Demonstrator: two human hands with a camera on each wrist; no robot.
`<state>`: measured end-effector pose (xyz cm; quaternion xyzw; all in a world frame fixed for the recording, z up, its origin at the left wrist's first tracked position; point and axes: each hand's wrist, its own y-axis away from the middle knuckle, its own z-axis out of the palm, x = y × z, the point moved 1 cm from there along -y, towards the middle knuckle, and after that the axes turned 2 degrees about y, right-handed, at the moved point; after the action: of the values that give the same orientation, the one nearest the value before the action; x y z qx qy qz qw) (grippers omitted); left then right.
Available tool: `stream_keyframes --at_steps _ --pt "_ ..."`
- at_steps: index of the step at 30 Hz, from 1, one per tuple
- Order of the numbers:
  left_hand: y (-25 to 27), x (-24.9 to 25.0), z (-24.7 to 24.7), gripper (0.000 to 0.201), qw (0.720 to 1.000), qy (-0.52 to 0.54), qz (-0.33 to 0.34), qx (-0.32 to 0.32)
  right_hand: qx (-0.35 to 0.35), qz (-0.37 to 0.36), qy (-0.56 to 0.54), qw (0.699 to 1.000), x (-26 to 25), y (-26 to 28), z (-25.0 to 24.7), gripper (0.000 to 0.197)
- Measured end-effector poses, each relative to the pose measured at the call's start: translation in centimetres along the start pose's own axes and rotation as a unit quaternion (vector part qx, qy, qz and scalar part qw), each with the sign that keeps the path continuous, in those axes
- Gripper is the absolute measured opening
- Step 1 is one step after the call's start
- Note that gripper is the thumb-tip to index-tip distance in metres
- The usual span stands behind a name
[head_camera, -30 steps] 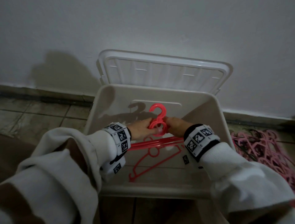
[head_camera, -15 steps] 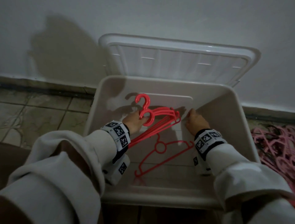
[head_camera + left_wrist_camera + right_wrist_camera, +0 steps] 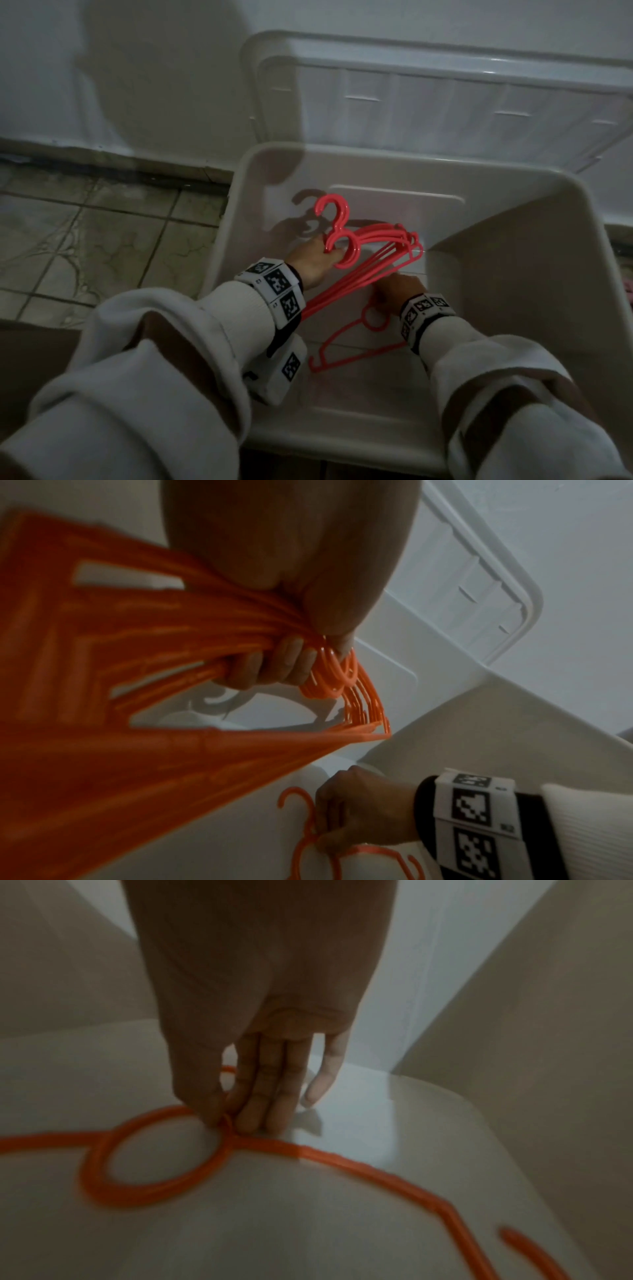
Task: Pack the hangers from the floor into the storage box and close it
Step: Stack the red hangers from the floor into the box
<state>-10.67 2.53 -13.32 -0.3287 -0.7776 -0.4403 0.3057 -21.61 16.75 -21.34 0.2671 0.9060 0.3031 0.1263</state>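
Note:
Inside the white storage box (image 3: 534, 219) my left hand (image 3: 313, 258) grips a bunch of several red hangers (image 3: 373, 255) near their hooks, tilted above the box floor. In the left wrist view the fingers (image 3: 274, 666) curl round that bunch (image 3: 171, 642). A single red hanger (image 3: 356, 342) lies flat on the box floor. My right hand (image 3: 394, 291) is low in the box and pinches this hanger at the neck between thumb and fingers (image 3: 253, 1110), just above its ring (image 3: 150, 1158). The same pinch shows at the hanger's hook (image 3: 301, 813) in the left wrist view.
The box lid (image 3: 428, 102) stands open against the white wall behind the box. Tiled floor (image 3: 85, 240) lies to the left. A bit of pink hanger pile (image 3: 628, 291) shows at the far right edge.
My right hand let go of the bunch, moved down and towards me, and took hold of the single hanger on the box floor. The left hand kept the bunch, tilted to the right.

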Motion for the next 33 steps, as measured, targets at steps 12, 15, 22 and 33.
stream_keyframes --at_steps 12,15,22,33 --pt "0.0 1.5 0.2 0.017 1.000 0.009 0.009 0.011 -0.009 -0.030 -0.028 0.999 -0.1 3.0 -3.4 0.032" --pt "0.1 2.0 0.3 0.024 1.000 0.017 0.013 0.011 -0.013 -0.024 -0.021 0.999 0.6 5.0 -4.8 0.033" --pt "1.5 3.6 0.2 0.017 1.000 0.005 0.022 0.007 -0.121 -0.042 -0.064 0.990 2.8 9.8 -8.7 0.028" --pt "5.3 6.5 0.1 0.029 0.997 -0.057 0.011 -0.044 0.138 -0.171 -0.217 0.951 5.2 15.2 -13.6 0.023"
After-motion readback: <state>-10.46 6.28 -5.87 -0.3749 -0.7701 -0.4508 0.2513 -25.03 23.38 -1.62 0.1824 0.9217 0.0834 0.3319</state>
